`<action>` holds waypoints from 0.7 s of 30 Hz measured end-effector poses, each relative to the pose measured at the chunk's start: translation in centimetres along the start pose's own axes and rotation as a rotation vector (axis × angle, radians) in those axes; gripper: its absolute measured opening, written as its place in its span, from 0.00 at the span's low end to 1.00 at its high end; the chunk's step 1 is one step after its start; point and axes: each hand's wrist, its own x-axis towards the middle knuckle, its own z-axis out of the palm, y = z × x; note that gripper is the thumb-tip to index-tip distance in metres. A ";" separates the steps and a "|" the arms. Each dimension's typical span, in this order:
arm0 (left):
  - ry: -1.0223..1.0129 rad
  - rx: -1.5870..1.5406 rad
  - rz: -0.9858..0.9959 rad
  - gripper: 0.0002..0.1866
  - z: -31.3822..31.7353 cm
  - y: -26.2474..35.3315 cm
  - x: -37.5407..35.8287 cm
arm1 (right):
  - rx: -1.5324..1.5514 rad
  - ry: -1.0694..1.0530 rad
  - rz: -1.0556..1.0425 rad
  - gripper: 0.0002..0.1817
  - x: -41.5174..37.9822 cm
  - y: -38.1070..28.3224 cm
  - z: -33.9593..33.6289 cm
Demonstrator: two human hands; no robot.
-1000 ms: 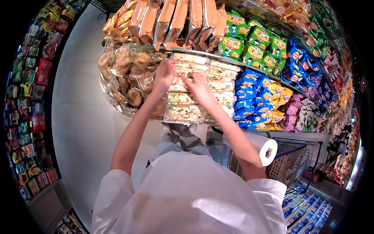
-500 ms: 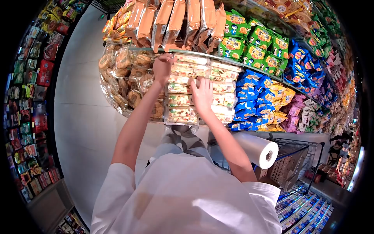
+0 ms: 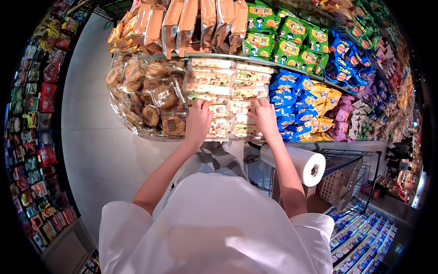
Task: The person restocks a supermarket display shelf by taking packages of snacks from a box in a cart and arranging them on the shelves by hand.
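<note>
Two columns of clear-wrapped, pale snack packs speckled red and green (image 3: 208,78) lie stacked in flat rows at the middle of the display. My left hand (image 3: 199,122) rests on the lower rows of the left column, its fingers slightly bent and spread over the wrapping. On the right column's lower rows (image 3: 246,107), near its right edge, my right hand (image 3: 265,117) touches the packs with curved, parted fingers. Neither hand lifts a pack. Some of the front packs are partly covered by the hands.
Bagged round cookies (image 3: 155,93) sit left; blue packets (image 3: 285,100) and yellow packets (image 3: 321,109) sit right. Orange bags (image 3: 187,25) and green packets (image 3: 289,34) stand behind a shelf edge. A plastic bag roll (image 3: 296,166) and wire cart (image 3: 346,173) are near my right arm.
My left hand has come down from the back edge onto the left column's lower rows. My right hand has shifted right and nearer to me, onto the right column. The view has moved slightly.
</note>
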 end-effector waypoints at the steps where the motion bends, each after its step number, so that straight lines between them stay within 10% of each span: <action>1: 0.009 -0.001 -0.001 0.13 0.3 -0.2 0.1 | -0.011 -0.057 -0.059 0.21 0.3 0.4 0.3; 21: 0.196 -0.395 -0.301 0.06 -2.2 -2.2 -7.0 | 0.007 0.225 -0.289 0.20 3.4 -10.0 1.4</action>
